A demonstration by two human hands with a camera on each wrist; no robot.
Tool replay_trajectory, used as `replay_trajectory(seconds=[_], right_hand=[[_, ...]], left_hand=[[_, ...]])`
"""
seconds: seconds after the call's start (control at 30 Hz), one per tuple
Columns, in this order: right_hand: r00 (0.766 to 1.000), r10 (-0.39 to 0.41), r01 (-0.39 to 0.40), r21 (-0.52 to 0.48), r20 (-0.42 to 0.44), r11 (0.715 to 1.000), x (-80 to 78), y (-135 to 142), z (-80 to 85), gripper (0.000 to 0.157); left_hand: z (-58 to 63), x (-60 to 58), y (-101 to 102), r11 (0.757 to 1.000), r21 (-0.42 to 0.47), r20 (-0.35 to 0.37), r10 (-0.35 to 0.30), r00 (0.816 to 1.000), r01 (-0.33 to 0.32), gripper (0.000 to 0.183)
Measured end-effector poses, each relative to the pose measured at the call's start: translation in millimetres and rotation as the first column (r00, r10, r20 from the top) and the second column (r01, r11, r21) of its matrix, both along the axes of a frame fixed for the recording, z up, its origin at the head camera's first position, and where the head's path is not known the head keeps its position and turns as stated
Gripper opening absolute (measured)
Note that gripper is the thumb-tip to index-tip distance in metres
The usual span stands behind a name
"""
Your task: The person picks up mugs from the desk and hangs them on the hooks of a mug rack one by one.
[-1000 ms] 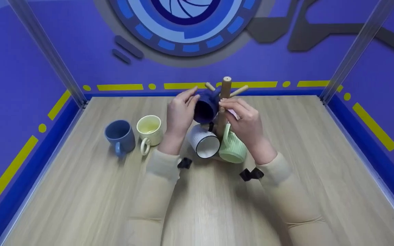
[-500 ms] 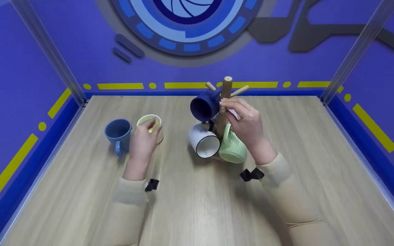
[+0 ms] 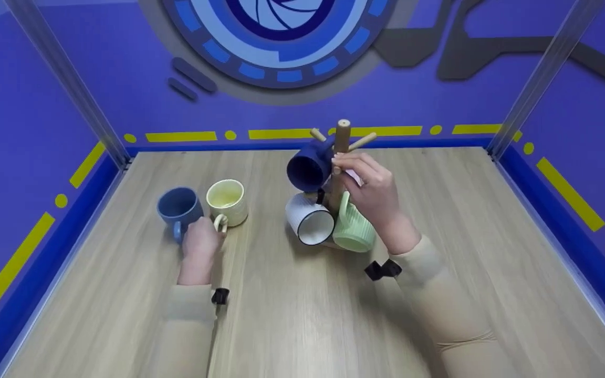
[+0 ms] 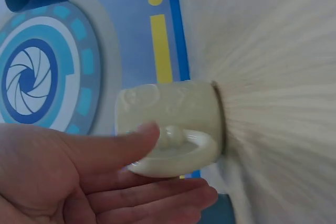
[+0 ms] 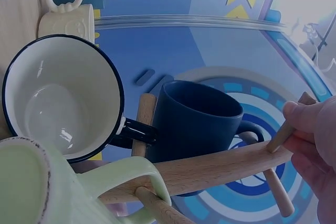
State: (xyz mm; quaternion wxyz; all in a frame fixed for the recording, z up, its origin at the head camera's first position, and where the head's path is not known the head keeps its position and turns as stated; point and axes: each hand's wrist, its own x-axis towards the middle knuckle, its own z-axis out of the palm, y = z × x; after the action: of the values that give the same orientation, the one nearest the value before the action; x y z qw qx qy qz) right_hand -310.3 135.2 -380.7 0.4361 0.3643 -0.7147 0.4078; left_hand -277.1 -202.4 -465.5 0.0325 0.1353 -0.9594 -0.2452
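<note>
My left hand (image 3: 200, 244) is at the handle of a pale yellow mug (image 3: 235, 211), which stands upright on the table. In the left wrist view its thumb and fingers lie on either side of the mug's looped handle (image 4: 173, 167). My right hand (image 3: 375, 190) pinches a short peg (image 5: 283, 136) of the wooden mug tree (image 3: 342, 137). On that tree hang a dark blue mug (image 3: 309, 167), a white mug (image 3: 298, 211) with a black rim and a light green mug (image 3: 356, 231). The green mug's mouth is turned away from the head view.
A greyish-blue mug (image 3: 179, 206) stands upright just left of the pale yellow one, close beside my left hand. Bare wooden pegs (image 3: 363, 141) stick out at the back of the tree. Blue printed panels (image 3: 260, 118) wall in the table (image 3: 292, 315).
My left hand has left the dark blue mug on the tree and moved left, over the pale yellow mug, then down to its handle. My right hand stays on the tree's peg.
</note>
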Motion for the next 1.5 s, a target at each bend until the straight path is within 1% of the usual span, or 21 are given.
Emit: replay_trajectory(seconds=[0.1, 0.27, 0.4, 0.47, 0.57, 0.7, 0.8, 0.87, 0.93, 0.97, 1.17, 1.37, 1.5], right_hand=[[1.000, -0.004, 0.004, -0.002, -0.002, 1.000, 0.2, 0, 0.5, 0.014], [1.000, -0.009, 0.009, -0.007, -0.002, 1.000, -0.9, 0, -0.3, 0.016], [1.000, -0.004, 0.004, -0.004, 0.007, 1.000, -0.8, -1, -1.0, 0.014], [1.000, -0.005, 0.005, -0.005, 0.008, 1.000, -0.5, -1, -1.1, 0.014], [1.000, -0.008, 0.008, -0.010, 0.006, 1.000, -0.3, -1, -1.3, 0.014], [1.000, -0.010, 0.010, -0.016, 0.001, 1.000, -1.0, -2, -2.1, 0.015], [1.000, -0.008, 0.008, -0.020, -0.004, 1.000, -1.6, -2, -2.6, 0.016], [1.000, -0.010, 0.010, -0.019, -0.007, 1.000, -1.6, -2, -2.9, 0.015], [1.000, -0.013, 0.013, -0.019, -0.009, 1.000, -1.4, -2, -3.0, 0.015], [1.000, -0.015, 0.015, -0.018, -0.011, 1.000, -1.3, -2, -3.2, 0.015], [1.000, -0.021, 0.021, -0.022, -0.016, 1.000, -0.2, -2, -5.5, 0.016], [1.000, -0.016, 0.016, -0.011, -0.018, 1.000, 1.2, -1, -11.7, 0.022], [1.000, -0.018, 0.018, 0.010, 0.000, 1.000, 3.2, 0, -13.8, 0.031]], left_hand=[[-6.2, -1.4, -2, 1.000, 0.016, 0.019, 0.018, 1.000, -0.018, 0.026], [-6.5, -0.5, -3, 0.997, 0.050, 0.009, 0.059, 0.998, -0.059, 0.025], [-2.2, 0.5, -3, 0.994, 0.066, -0.058, 0.088, 0.994, -0.084, 0.024], [0.8, -0.2, -2, 0.994, 0.076, -0.116, 0.083, 0.990, -0.074, 0.024], [4.7, -1.4, 0, 0.994, 0.096, -0.217, 0.075, 0.973, -0.055, 0.022], [8.1, -3.4, 1, 0.994, 0.102, -0.338, 0.071, 0.938, -0.038, 0.020], [10.9, -5.0, 1, 0.997, 0.076, -0.409, 0.056, 0.911, -0.027, 0.020], [13.6, -5.3, 2, 0.998, 0.056, -0.441, 0.039, 0.897, -0.016, 0.020], [16.9, -4.7, 3, 0.999, 0.047, -0.454, 0.021, 0.891, 0.000, 0.020], [18.5, -3.9, 3, 0.999, 0.042, -0.453, 0.011, 0.892, 0.009, 0.019], [31.4, 6.2, 5, 0.997, 0.015, -0.422, -0.057, 0.905, 0.070, 0.016], [54.3, 18.7, 9, 0.992, -0.049, -0.425, -0.127, 0.896, 0.117, 0.018], [70.3, 28.9, 13, 0.988, -0.080, -0.431, -0.153, 0.889, 0.131, 0.018]])
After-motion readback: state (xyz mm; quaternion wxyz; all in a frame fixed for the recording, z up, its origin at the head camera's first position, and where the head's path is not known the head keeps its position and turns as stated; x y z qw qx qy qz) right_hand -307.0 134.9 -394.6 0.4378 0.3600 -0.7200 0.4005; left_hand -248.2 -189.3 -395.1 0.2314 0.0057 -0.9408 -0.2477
